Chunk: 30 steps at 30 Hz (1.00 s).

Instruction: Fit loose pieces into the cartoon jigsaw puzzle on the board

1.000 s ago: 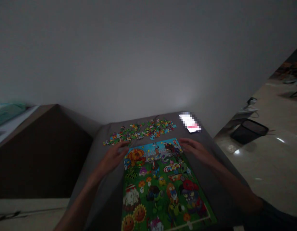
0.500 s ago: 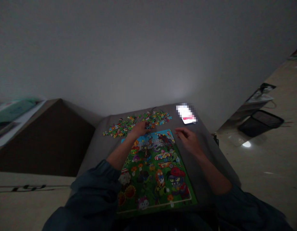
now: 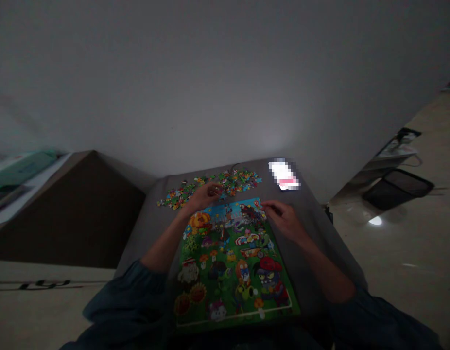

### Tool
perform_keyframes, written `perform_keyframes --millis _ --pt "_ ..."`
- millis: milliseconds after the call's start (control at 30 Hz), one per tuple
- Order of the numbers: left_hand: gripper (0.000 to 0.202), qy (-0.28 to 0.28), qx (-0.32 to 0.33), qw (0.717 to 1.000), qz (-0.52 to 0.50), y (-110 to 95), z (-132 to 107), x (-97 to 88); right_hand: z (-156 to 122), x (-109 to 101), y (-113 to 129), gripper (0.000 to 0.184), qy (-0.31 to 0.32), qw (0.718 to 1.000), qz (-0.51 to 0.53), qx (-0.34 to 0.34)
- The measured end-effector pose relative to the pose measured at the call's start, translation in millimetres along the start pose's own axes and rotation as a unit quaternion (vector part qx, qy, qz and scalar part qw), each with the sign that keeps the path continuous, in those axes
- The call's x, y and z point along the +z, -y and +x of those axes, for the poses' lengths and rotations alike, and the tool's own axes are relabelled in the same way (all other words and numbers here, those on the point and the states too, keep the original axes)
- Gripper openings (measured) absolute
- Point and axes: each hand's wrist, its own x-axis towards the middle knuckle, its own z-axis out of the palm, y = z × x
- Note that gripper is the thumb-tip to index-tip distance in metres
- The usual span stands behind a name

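The left hand (image 3: 203, 197) hovers, fingers curled together, over the far edge of the cartoon jigsaw puzzle (image 3: 228, 272), just beside the loose jigsaw pieces (image 3: 235, 181). The right hand (image 3: 282, 220) curls at the puzzle's far right corner. Whether either holds a piece, I cannot tell.

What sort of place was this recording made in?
Probably a dim room in a home: a jigsaw puzzle lies on a grey cushioned surface, and a black bin sits on the shiny floor beside it.
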Motion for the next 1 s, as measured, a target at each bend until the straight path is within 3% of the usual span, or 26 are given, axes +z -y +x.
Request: perform_keyframes --millis 267,500,633,767,867,1000 --pt "0.038 0.042 0.067 0.991 -0.107 -25 -51 15.3 22 46 28 0.038 0.128 0.992 -0.007 -0.002" --pt "0.038 -0.018 0.080 0.987 -0.135 -27 -58 27.4 38 75 24 0.031 0.204 0.979 -0.016 0.005" --pt "0.038 -0.109 0.070 0.981 -0.143 -12 -67 17.0 40 71 15 0.029 0.203 0.978 -0.050 0.010" --pt "0.038 -0.199 0.038 0.970 -0.137 21 -85 -3.1 44 66 0 0.035 0.159 0.982 -0.104 0.017" --pt "0.037 -0.238 0.017 0.965 -0.112 43 -94 -13.7 46 69 -9 0.034 0.142 0.979 -0.147 -0.001" --pt "0.035 -0.263 0.014 0.963 -0.051 55 -95 -17.2 46 73 -15 0.034 0.147 0.966 -0.209 -0.051"
